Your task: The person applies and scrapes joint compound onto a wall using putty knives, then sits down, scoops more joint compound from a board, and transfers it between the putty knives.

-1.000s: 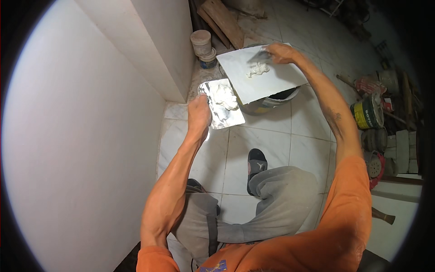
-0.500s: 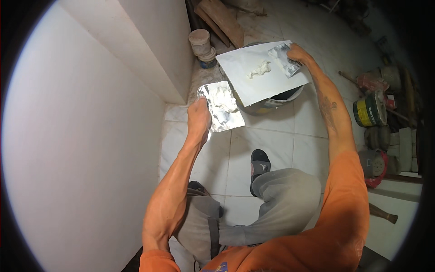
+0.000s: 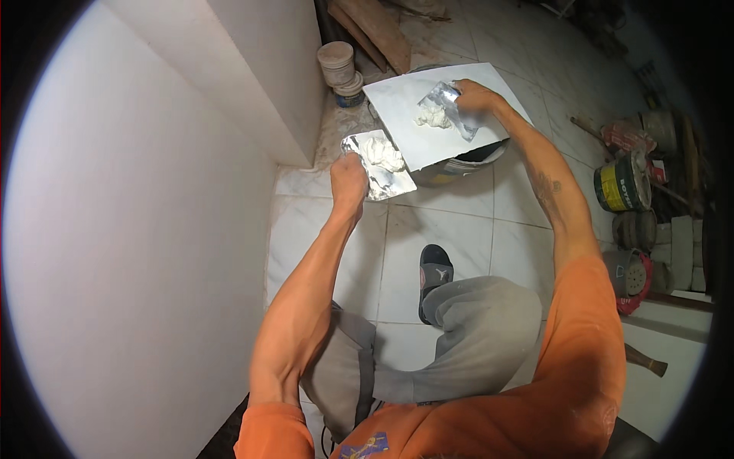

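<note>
A shiny metal trowel (image 3: pixel 380 167) loaded with white putty (image 3: pixel 382 153) is held level; a second blade (image 3: pixel 447 107) is pressed against a white board (image 3: pixel 405 130).

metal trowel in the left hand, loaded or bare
Loaded. The metal trowel in the left hand lies roughly flat, with a lump of white plaster heaped on its upper face near the white board.

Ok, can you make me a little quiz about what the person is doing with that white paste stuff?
1. True or false: the left hand holds a metal trowel with white paste on it.
2. What is the right hand pressing onto the white board? A) a brush B) a metal blade C) a sponge
3. What does the white board lie on?

Key: 1. True. 2. B, a metal blade. 3. A bucket.
</note>
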